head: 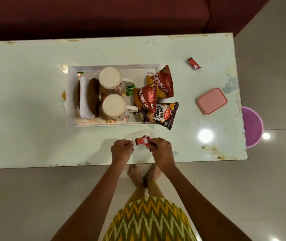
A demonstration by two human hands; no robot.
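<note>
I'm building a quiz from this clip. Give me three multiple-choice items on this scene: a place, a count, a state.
1. Where is the pink lid? A on the table, right of the tray; B inside the tray; C on the floor.
2. How many mugs stand in the tray? A one; B two; C three.
3. The red sachet by the table's near edge is: A lying flat; B in the tray; C pinched by the right hand.
Answers: A, it lies on bare tabletop beside the tray; B, two white-topped mugs show; C, that hand grips it.
</note>
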